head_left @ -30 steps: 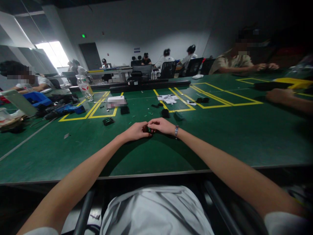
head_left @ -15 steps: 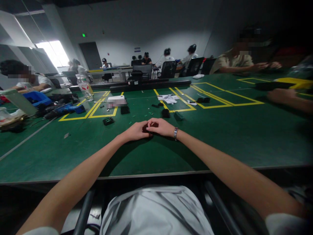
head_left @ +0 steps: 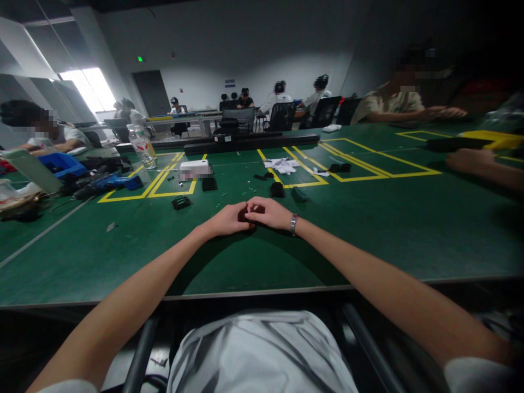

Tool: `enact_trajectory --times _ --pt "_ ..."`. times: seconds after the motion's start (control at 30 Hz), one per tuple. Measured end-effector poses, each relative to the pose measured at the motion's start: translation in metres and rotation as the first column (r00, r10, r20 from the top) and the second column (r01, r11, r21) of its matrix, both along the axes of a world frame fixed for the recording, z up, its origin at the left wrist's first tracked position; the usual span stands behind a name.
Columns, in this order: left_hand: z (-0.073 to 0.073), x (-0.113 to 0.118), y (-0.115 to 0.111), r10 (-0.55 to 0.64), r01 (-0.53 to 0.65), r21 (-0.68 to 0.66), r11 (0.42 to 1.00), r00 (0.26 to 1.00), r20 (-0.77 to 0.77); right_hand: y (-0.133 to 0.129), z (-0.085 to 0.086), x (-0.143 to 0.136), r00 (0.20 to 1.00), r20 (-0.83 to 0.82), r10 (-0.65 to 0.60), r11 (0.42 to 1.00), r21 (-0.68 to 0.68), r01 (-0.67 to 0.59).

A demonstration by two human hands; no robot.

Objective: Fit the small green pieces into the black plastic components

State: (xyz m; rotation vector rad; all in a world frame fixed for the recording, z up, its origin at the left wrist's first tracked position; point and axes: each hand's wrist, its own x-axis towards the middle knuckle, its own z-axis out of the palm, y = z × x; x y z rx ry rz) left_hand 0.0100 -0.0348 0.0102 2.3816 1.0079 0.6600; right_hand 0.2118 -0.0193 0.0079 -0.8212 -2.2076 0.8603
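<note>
Meeting at the fingertips just above the counter (head_left: pixel 262 262), your left hand (head_left: pixel 226 219) and right hand (head_left: pixel 273 213) form a narrow, curled grip, probably so that each can steady the other; the dark patch (head_left: pixel 242 215) between them may be a small part or only shadow, and I cannot tell whether either hand holds anything; ahead of your left hand sits a black tray (head_left: pixel 181 202) with green inside, beyond it a dark ribbed block (head_left: pixel 209 184); small green bits (head_left: pixel 249 191) lie loose before your fingers, beside a black block (head_left: pixel 277 189), all seemingly kept within easy reach.
</note>
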Motion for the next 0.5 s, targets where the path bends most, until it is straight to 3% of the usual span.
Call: enact_trajectory --times 0.5 --pt "-0.0022 -0.0013 0.0017 -0.029 0.029 0.018 0.999 1.0 0.01 -0.0007 -0.0003 -0.0003 1.0 -0.009 0.012 0.988 0.154 -0.011"
